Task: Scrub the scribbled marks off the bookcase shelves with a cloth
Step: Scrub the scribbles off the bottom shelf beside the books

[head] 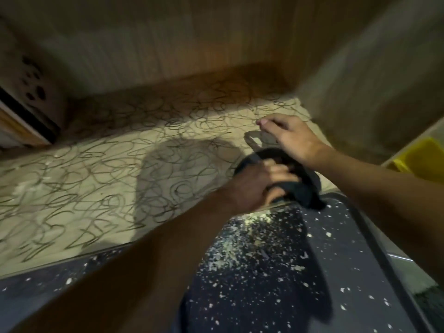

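both hands (276,164) bunch the dark cloth (302,183), left gripping, right loosely over it, readying to scrub the scribbled shelf (96,179).

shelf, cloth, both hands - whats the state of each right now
shelf: covered in dark scribbled marks, not yet scrubbed
cloth: dark, bunched, at the shelf's front edge
left hand: grips the cloth
right hand: over the cloth, fingers extended; contact unclear
yellow bin: partly in view at right
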